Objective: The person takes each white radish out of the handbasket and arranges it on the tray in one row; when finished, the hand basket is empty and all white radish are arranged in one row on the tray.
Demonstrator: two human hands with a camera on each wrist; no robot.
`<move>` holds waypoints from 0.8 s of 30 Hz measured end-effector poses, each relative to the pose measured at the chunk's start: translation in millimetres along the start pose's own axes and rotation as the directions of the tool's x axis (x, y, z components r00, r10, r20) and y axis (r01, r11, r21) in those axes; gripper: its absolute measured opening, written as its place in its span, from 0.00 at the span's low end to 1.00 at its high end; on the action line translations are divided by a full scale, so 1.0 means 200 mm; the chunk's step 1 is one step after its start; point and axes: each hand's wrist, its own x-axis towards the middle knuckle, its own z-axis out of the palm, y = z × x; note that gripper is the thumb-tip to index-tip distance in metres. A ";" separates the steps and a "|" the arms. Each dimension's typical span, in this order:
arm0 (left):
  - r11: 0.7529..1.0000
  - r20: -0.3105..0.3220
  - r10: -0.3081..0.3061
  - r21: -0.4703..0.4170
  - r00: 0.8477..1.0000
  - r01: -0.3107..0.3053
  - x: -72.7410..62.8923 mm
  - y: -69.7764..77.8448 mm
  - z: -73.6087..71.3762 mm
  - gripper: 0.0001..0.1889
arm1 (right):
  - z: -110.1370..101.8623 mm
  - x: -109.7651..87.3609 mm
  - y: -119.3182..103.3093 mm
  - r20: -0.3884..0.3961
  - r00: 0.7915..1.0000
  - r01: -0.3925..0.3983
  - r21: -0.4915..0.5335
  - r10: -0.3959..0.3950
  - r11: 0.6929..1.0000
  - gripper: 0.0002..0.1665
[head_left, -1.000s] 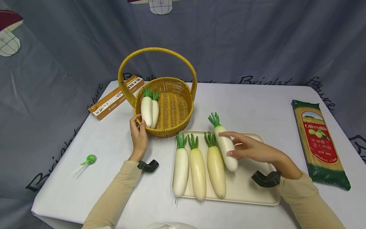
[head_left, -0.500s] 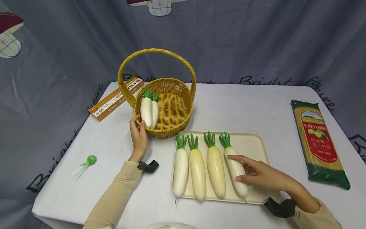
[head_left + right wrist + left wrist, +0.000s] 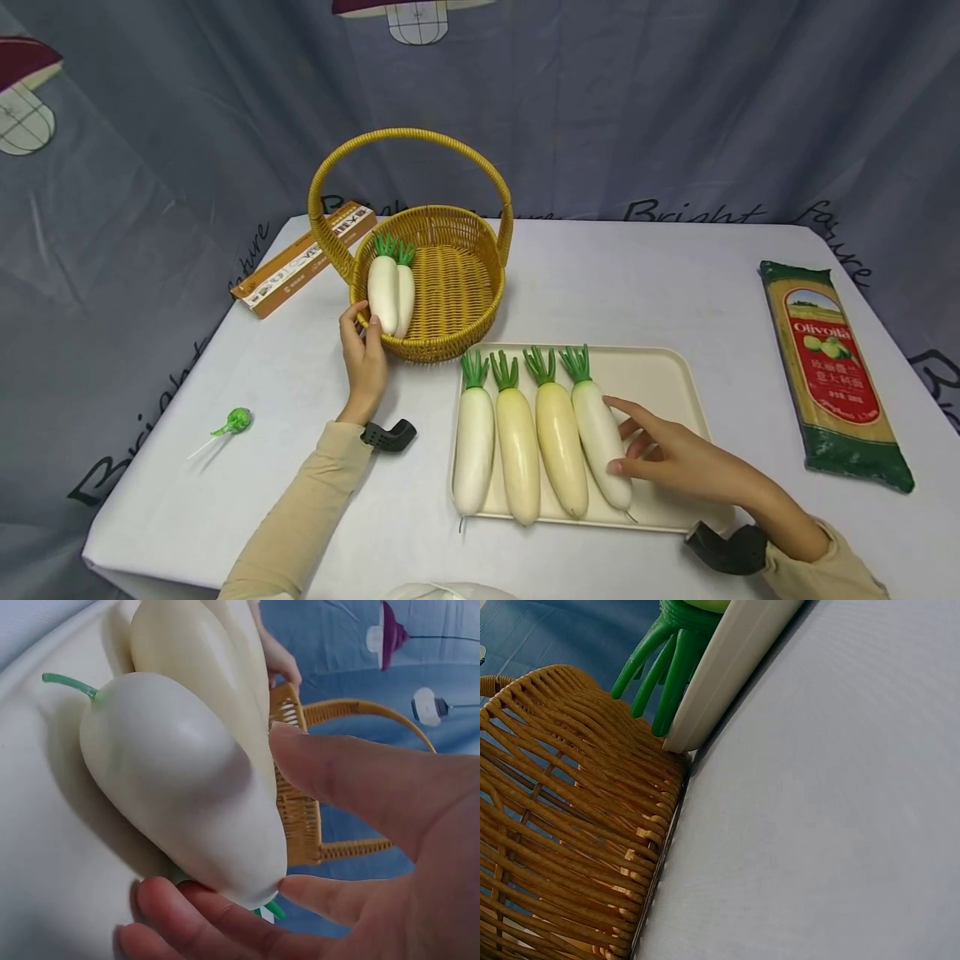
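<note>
My left hand [image 3: 365, 367] holds the near left rim of a yellow wicker basket [image 3: 442, 343]; the left wrist view shows the basket's woven side but not the hand. Two small white radishes [image 3: 383, 296] lean inside the basket. Spread over a white daikon [image 3: 602, 450], my right hand [image 3: 675, 458] touches its right side with loose fingers. In the right wrist view the thumb [image 3: 330, 769] stands apart from the daikon's body while fingertips lie along its side. This daikon rests on a cream tray [image 3: 660, 367], beside two yellowish radishes [image 3: 561, 450] and another white one [image 3: 475, 450].
A brown pasta box [image 3: 300, 262] lies behind the basket on the left. A green-wrapped lollipop [image 3: 238, 419] is at the table's left side. On the right lies a bag of pasta [image 3: 832, 375]. Grey curtain hangs behind the white table.
My right hand has lowered the white daikon onto the tray and shifted it left against the neighbouring yellowish radish, whose top tilted left. The fingers have loosened. My left hand has stayed at the basket.
</note>
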 end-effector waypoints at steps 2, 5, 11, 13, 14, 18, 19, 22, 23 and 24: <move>1.000 -0.002 0.001 0.001 1.000 -0.001 0.00 0.00 0.00 0.19 | -0.01 0.00 -0.01 0.001 1.000 -0.005 -0.006 0.005 1.000 0.46; 1.000 -0.003 -0.004 0.003 1.000 0.004 0.00 0.00 0.00 0.19 | -0.04 0.01 -0.02 -0.010 1.000 -0.010 -0.008 0.010 1.000 0.43; 1.000 -0.005 0.000 0.008 1.000 0.000 0.00 0.00 0.00 0.19 | -0.09 0.05 -0.02 -0.139 0.990 0.023 -0.006 -0.024 1.000 0.32; 1.000 -0.005 0.004 0.010 1.000 -0.003 0.00 0.00 0.00 0.19 | -0.09 0.08 -0.02 -0.231 0.972 0.051 0.011 -0.047 0.999 0.28; 1.000 -0.006 0.006 0.009 1.000 -0.006 0.00 0.00 0.00 0.19 | -0.09 0.09 -0.02 -0.278 0.959 0.065 0.032 -0.054 0.997 0.26; 1.000 -0.009 0.015 0.016 1.000 -0.015 0.00 0.00 0.01 0.19 | -0.09 0.16 -0.03 -0.414 0.909 0.156 0.221 -0.053 0.963 0.20; 1.000 -0.010 0.015 0.017 1.000 -0.015 0.00 0.00 0.01 0.19 | -0.09 0.18 -0.04 -0.423 0.905 0.176 0.281 -0.042 0.943 0.19; 1.000 -0.014 0.009 0.022 1.000 -0.008 0.00 0.00 0.00 0.19 | -0.08 0.25 -0.07 -0.401 0.916 0.193 0.458 0.007 0.867 0.19; 1.000 -0.014 0.006 0.021 1.000 -0.006 0.00 0.00 0.00 0.19 | -0.07 0.28 -0.08 -0.384 0.923 0.194 0.503 0.016 0.842 0.20; 1.000 -0.013 0.005 0.022 1.000 -0.004 0.00 0.00 0.00 0.19 | -0.06 0.32 -0.10 -0.362 0.932 0.186 0.540 0.027 0.821 0.21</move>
